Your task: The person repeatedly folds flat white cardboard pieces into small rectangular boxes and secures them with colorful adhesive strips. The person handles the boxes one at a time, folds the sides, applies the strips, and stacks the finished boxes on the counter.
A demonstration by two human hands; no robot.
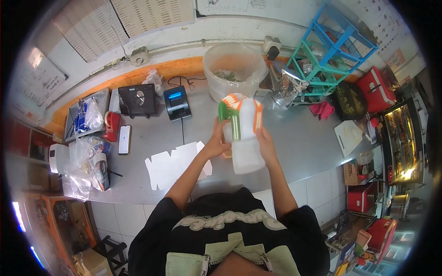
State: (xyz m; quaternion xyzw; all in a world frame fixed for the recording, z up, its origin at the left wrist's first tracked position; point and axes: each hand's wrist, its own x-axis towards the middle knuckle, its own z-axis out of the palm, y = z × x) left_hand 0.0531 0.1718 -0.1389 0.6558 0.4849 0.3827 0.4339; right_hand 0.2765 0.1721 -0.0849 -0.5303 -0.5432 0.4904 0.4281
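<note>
The person's left hand point(217, 144) and right hand point(266, 143) hold a white card carton with green and orange printed panels point(247, 118) between them, above the brushed grey metal desk point(294, 142). The left fingers are partly curled at the carton's left side, and the right fingers grip its right edge; how tightly each presses cannot be told. A plain white flap point(247, 158) hangs toward the person's body, below the printed panels.

Just beyond the carton stands a large, round, translucent plastic bucket point(215, 83). Flat white die-cut card sheets point(166, 169) lie on the desk near the left forearm. Farther left are a black boxy device with a lit blue screen point(177, 104), a phone with a bright screen point(124, 140) and a red tape dispenser point(111, 126). To the right, a crumpled pink cloth point(322, 110) and a white rectangular board point(348, 138) rest on the desk.
</note>
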